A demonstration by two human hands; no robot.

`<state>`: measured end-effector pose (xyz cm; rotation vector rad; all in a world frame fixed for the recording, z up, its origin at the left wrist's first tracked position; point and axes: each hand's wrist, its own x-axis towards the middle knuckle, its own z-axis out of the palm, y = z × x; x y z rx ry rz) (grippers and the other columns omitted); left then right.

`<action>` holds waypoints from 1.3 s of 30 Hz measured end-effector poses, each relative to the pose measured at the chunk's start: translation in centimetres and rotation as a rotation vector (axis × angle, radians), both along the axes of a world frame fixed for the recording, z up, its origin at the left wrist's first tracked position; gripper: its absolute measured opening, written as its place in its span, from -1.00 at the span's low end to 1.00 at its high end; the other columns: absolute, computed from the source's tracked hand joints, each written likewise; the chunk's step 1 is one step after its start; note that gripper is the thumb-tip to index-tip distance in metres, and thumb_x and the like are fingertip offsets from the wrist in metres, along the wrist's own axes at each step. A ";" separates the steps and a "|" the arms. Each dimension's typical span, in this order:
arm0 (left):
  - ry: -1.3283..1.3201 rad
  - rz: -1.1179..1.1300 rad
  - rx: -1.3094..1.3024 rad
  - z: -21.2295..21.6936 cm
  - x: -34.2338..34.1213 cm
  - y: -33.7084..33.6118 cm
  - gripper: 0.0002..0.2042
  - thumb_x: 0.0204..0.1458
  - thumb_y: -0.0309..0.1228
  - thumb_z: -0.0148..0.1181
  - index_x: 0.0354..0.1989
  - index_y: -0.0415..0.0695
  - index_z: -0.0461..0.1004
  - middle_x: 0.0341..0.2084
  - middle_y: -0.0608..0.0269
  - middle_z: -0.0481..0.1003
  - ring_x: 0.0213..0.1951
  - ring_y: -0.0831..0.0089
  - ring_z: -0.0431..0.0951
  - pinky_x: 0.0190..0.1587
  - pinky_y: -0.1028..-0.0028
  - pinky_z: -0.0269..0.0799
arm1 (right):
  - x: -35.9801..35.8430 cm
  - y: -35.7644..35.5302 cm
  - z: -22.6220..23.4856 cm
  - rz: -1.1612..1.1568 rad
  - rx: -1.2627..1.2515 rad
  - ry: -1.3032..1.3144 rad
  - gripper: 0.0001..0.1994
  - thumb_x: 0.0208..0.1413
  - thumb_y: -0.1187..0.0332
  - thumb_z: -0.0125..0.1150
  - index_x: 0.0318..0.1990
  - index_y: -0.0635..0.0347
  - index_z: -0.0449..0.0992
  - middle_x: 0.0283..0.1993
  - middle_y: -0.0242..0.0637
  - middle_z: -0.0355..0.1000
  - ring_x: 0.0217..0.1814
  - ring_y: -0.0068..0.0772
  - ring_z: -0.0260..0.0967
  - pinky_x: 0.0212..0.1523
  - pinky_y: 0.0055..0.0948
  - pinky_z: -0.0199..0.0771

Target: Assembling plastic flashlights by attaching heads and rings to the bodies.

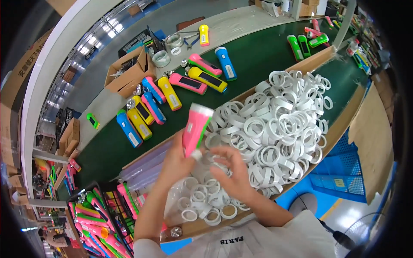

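I see my left hand [175, 160] clenched around the lower end of a pink flashlight [194, 129] with a green side strip. Its long axis runs up and away from that hand, leaning slightly to the right, with the wide white head end pointing away from me and the narrow tail end down at the palm. My right hand [234, 172] sits just to the right of the tail, fingers spread and curled loosely; a small white piece shows at the tail between the two hands, but I cannot tell whether the right fingers are pinching it or merely touching it.

Under and beyond the right hand lies a shallow cardboard tray [344, 120] heaped with white plastic rings [275, 129]. Nearer me, below both hands, a clear bag [180, 202] holds more rings.

Beyond the left hand, on the green table [258, 56], finished flashlights [172, 92] in yellow, blue and pink lie in loose rows. Farther off to the left of them stands an open cardboard box [129, 73]. Down to the left of my left forearm, a wire basket [116, 210] is packed with pink and green flashlights.
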<state>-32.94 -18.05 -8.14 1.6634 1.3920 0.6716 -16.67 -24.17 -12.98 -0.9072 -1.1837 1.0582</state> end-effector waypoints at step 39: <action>1.315 -0.121 0.222 -5.1 -11.3 16.4 -0.66 -0.04 -0.10 0.12 -0.22 -0.02 0.63 -0.03 0.29 0.42 0.24 0.21 0.13 0.08 0.13 0.38 | -7.0 1.7 -1.0 0.144 0.383 -1.449 -0.70 -0.13 0.42 0.15 -0.18 0.31 0.48 -0.07 0.04 0.40 0.03 -0.03 0.31 -0.01 -0.24 0.38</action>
